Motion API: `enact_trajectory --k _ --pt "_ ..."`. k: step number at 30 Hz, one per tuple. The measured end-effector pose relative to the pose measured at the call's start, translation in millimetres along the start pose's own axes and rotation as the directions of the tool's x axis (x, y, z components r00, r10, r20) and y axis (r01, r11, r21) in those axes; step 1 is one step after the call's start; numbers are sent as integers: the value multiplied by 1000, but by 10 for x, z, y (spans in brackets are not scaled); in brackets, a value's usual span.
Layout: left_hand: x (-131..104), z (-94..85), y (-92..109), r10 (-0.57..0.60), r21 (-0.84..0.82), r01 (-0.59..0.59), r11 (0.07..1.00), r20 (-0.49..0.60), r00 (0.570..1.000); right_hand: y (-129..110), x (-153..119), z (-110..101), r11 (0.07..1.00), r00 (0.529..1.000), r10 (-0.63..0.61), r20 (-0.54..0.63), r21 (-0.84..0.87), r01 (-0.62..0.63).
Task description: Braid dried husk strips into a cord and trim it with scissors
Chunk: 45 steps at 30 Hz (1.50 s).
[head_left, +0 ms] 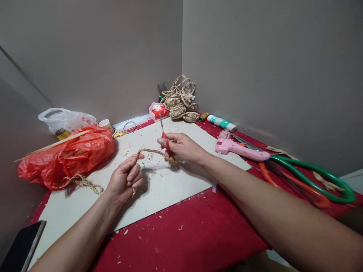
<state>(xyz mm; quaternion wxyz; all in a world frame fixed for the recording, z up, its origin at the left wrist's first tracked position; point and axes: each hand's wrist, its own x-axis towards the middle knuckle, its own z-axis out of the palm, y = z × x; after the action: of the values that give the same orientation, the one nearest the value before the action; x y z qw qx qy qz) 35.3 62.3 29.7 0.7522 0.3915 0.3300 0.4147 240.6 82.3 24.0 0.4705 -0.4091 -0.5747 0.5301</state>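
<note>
Between my two hands a braided straw cord point(151, 150) arches above a pale board point(181, 181). My left hand point(129, 177) is closed, pinching the cord between thumb and finger, with a bit of it hanging below the fist. In my right hand point(178, 145) are small red-handled scissors point(163, 136), blades pointing up and away from the cord. The cord's other end lies at the lower fingers of my right hand; whether they grip it I cannot tell. More braided cord point(85, 183) trails on the board to the left of my left hand.
A red plastic bag point(82, 155) sits left, with a phone point(22, 247) nearer. A heap of coiled straw pieces point(181, 102) stands at the back corner beside a white box point(157, 111). Right are a pink glue gun point(241, 148), green-handled shears point(337, 185) and a white-green tube point(221, 122).
</note>
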Motion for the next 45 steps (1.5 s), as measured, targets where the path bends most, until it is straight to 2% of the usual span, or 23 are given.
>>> enact_trajectory --k 2,6,9,11,13,16,18,20,22,23,27,31,34,36,41,43,45 --pt "0 -4 -2 -1 -1 1 1000 -4 1000 7 -11 11 1000 999 0 47 -28 1" --pt "6 -22 -7 2 -14 -2 1000 -17 1000 -53 -27 -21 993 1000 -27 14 -117 28" --pt "18 -42 4 6 -21 -7 1000 -39 999 -155 -46 -95 995 1000 26 19 -101 -23" --pt "33 -55 10 13 -9 -13 1000 -51 999 -217 -60 -147 997 1000 17 17 -81 -16" --pt "53 -70 5 11 50 -9 999 -52 999 -254 -69 -188 996 999 -37 -8 -79 36" --pt "82 -89 -28 20 270 6 963 -92 996 -261 -74 -204 988 994 -101 -32 -122 96" --pt "77 -79 -51 116 416 -35 909 -170 979 -251 -79 -176 983 995 -102 -4 -152 100" --pt "40 -28 -62 279 531 -134 837 -203 939 -244 -94 -118 980 994 -100 47 -169 106" --pt "-27 69 -68 396 616 -229 754 -147 907 -238 -118 -38 980 989 -103 110 -159 120" --pt "-67 129 -73 413 640 -259 724 -101 905 -234 -132 5 981 984 -106 144 -147 127" --pt "-198 332 -129 296 660 -252 708 47 954 -209 -172 144 976 960 -129 250 -137 167" --pt "-252 377 -174 167 622 -151 769 32 985 -179 -160 125 905 951 -286 121 -293 309" --pt "-268 373 -171 38 528 -54 848 41 998 -144 -136 46 784 896 -438 72 -458 419" --pt "-271 370 -169 -31 476 2 879 54 998 -113 -124 6 717 874 -479 84 -538 444" --pt "-226 330 -199 -98 355 67 933 69 993 -87 -110 -51 641 893 -446 54 -677 361" --pt "-181 294 -212 -59 300 46 953 34 998 -122 -121 -88 596 881 -472 -19 -744 303" --pt "-127 246 -212 2 241 6 971 -34 999 -178 -148 -125 567 849 -516 -109 -787 244"
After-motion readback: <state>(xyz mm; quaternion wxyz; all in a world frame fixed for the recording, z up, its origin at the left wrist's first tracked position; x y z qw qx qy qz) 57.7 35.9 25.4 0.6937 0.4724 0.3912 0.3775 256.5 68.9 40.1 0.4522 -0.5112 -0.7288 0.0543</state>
